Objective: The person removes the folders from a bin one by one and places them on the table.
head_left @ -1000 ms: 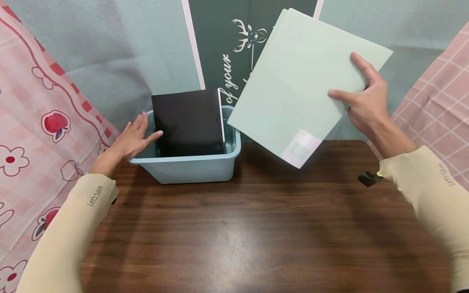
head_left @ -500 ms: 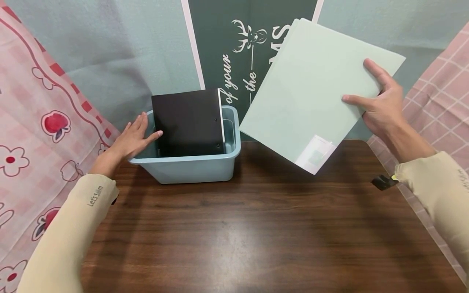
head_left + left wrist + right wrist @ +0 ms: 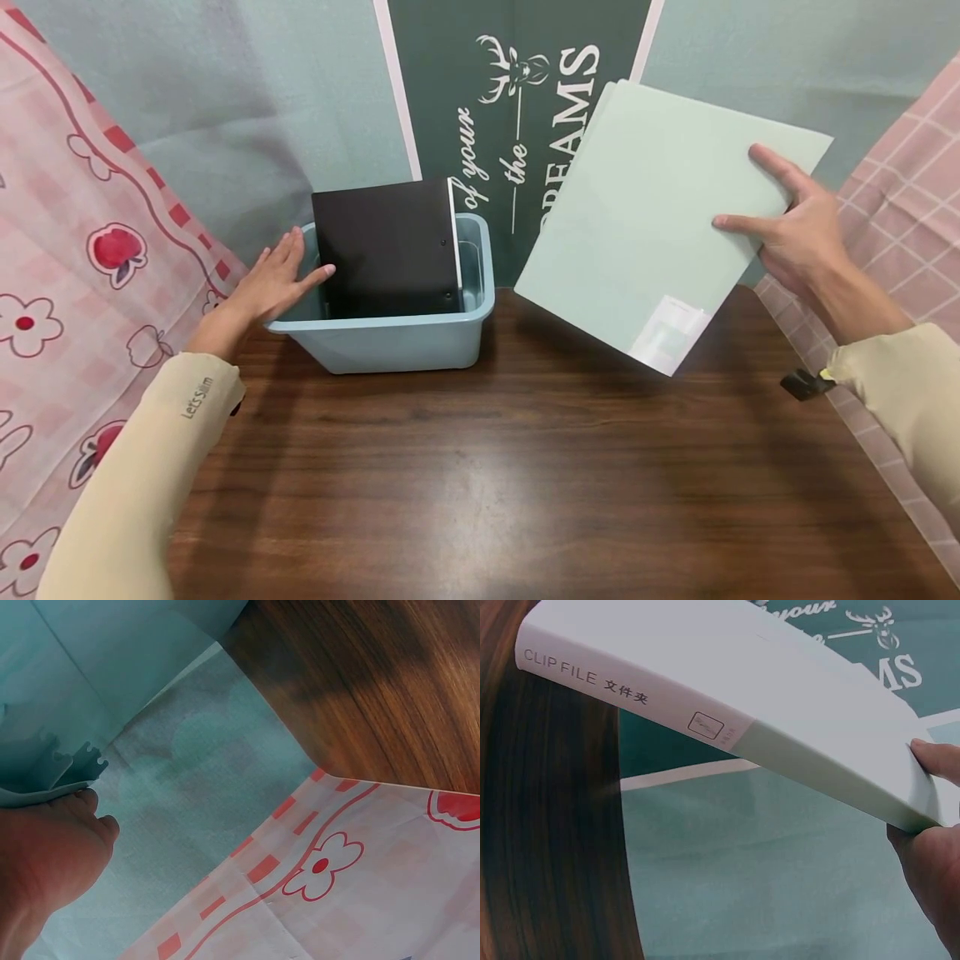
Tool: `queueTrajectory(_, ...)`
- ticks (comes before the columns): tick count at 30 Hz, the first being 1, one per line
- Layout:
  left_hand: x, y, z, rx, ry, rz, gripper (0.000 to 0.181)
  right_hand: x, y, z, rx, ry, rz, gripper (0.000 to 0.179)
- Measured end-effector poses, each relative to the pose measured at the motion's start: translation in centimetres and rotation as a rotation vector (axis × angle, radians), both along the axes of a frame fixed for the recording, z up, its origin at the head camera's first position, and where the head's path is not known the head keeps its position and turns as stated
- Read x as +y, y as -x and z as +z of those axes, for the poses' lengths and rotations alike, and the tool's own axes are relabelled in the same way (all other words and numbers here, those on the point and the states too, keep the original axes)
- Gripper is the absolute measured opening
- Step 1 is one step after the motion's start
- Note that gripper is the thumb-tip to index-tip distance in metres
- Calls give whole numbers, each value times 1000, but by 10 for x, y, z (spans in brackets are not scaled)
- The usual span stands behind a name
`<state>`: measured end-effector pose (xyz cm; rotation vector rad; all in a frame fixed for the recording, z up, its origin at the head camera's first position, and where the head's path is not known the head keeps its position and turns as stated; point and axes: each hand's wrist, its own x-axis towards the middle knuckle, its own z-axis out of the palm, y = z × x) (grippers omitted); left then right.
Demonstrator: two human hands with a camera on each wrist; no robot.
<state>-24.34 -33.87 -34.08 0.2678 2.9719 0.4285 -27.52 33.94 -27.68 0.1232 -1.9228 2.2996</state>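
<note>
In the head view, a person's left hand rests at 9 o'clock on the left end of a blue basin, fingers straight, thumb set apart. A black folder stands tilted inside, its top above the rim. Between 2 and 3 o'clock, the right hand pinches a pale green folder at its right side. The folder slants over the far edge of a brown table, near the basin, lower corner toward 6 o'clock. Backdrop cloth with a deer's head hangs at 12 o'clock.

In the left wrist view, the left hand sits at 8 o'clock against the basin; how its fingertips lie cannot be told here. Flower-printed pink cloth shows at 5 o'clock.

In the right wrist view, the pale green folder runs from 10 to 4 o'clock, spine reading "CLIP FILE," gripped at 4 o'clock.
</note>
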Motion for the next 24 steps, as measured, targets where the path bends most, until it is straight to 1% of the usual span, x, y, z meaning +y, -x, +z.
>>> queueTrajectory(6, 0, 1, 0, -3, 3, 3, 102, 7, -1, -7, -48, -17, 57, 101)
queueTrajectory(9, 0, 1, 0, 1, 2, 5, 102, 11, 0, -10, -74, -49, 81, 101)
queueTrajectory(12, 0, 0, 0, 1, 1, 5, 102, 16, 1, -14, -110, -141, 90, 100)
queueTrajectory(18, 0, 0, 0, -1, -3, 5, 102, 24, 3, -24, -136, -354, 101, 99)
queueTrajectory(24, -1, 0, 0, -2, -9, 6, 102, 30, 7, -30, -181, -431, 107, 101)
